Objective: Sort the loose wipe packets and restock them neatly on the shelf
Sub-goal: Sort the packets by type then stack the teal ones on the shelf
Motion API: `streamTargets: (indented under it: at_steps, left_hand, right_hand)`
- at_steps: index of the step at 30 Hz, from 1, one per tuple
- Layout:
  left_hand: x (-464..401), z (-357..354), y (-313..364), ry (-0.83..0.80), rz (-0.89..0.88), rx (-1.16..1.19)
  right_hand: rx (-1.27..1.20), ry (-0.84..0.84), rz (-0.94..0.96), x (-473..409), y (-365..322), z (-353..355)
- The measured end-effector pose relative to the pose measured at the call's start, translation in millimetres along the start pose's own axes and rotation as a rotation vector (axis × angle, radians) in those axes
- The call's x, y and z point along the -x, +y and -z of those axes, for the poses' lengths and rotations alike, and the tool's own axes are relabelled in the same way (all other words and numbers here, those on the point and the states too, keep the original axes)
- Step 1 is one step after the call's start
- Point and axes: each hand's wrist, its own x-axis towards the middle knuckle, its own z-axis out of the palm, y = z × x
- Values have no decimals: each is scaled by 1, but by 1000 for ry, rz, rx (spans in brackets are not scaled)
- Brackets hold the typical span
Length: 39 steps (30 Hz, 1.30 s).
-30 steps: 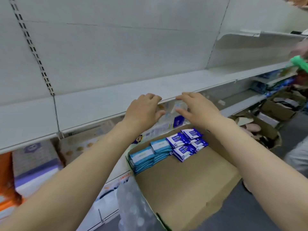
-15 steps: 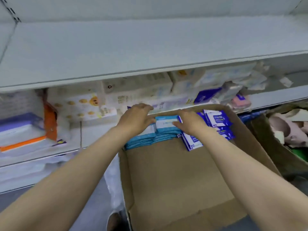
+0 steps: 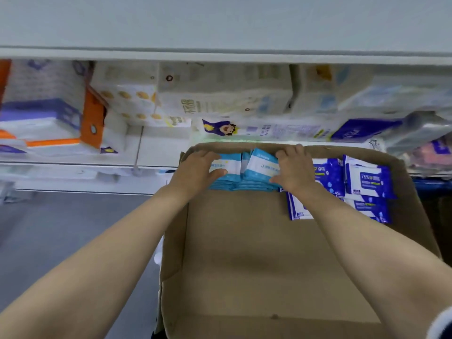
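A stack of light-blue wipe packets point(image 3: 247, 170) lies at the far end of an open cardboard box point(image 3: 256, 265). My left hand point(image 3: 195, 171) grips the stack's left side, thumb across a packet. My right hand point(image 3: 294, 168) grips its right side, fingers curled over the far edge. Several dark-blue wipe packets point(image 3: 367, 182) lie loose in the box's far right corner, partly under my right forearm. A white shelf board point(image 3: 220, 25) runs above.
The lower shelf point(image 3: 73, 165) beyond the box holds tissue and wipe packs point(image 3: 220, 99), with purple and orange packs point(image 3: 41, 118) at the left. Grey floor point(image 3: 61, 228) lies left of the box. The box's near half is bare cardboard.
My view dropped from the upper shelf to the box. Both hands came down from the shelf edge onto the light-blue stack and now hold it from both sides.
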Motion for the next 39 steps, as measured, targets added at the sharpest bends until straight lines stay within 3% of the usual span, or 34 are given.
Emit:
streamTargets:
  at_steps: [2, 5, 9, 11, 20, 25, 32, 39]
  left_hand:
    - [-2, -4, -3, 15, 21, 5]
    - [-6, -12, -8, 28, 53, 16]
    - [-18, -25, -16, 46, 71, -5]
    - [-25, -32, -20, 85, 75, -52]
    - [-34, -31, -14, 163, 150, -287]
    - [-5, -12, -22, 181, 148, 113]
    - [65, 54, -65, 245, 153, 272]
    - [172, 155, -161, 463, 43, 380]
  right_hand:
    - [-46, 92, 14, 2, 1, 1]
    - [-446, 184, -61, 12, -2, 9]
    - [-1045, 121, -205, 22, -6, 24]
    - [-1202, 82, -218, 28, -6, 28]
    - [-1271, 26, -268, 50, -18, 26]
    - [-1273, 57, -277, 61, -40, 46]
    - [-1264, 191, -205, 88, -121, 97]
    - [-1170, 324, -29, 115, -275, 161]
